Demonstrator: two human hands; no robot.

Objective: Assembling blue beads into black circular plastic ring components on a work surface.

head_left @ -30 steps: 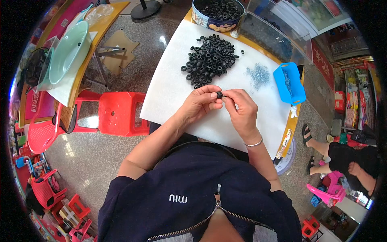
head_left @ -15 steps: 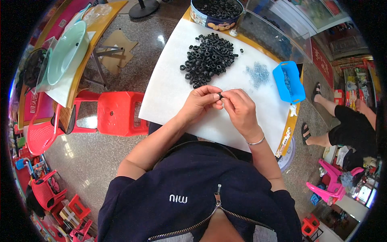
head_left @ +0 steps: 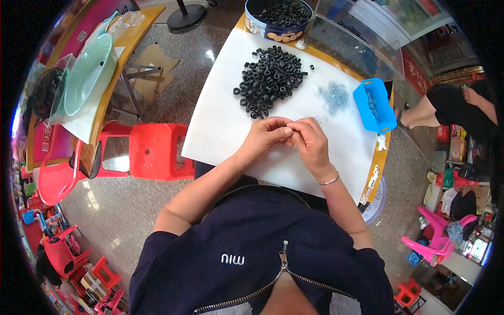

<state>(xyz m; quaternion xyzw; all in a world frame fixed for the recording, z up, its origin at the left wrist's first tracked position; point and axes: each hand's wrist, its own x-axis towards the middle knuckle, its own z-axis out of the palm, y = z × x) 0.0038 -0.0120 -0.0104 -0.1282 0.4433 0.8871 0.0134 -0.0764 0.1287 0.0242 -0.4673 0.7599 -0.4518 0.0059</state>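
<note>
My left hand (head_left: 264, 137) and my right hand (head_left: 312, 143) meet fingertip to fingertip over the near part of the white-covered table (head_left: 215, 126). Both are closed in a pinch. A small black ring showed between them half a second ago; now the fingers hide it. Just beyond my left hand lies a heap of short black rings (head_left: 270, 79), some upright and some on their sides. Right of the heap is a thin scatter of tiny clear bluish pieces (head_left: 334, 97). A blue plastic basket (head_left: 383, 124) with more such pieces stands by the right edge.
A round tin (head_left: 257, 27) full of black pieces stands at the table's far edge, beside a clear-walled bin (head_left: 352, 39). A red stool (head_left: 152, 152) is on the left, near a side table with a green basin (head_left: 89, 79). Another person's leg (head_left: 420, 113) shows at right.
The black ring between my fingertips has gone out of sight as the fingers closed together. At right, the other person's legs have shifted. The view has moved slightly.
</note>
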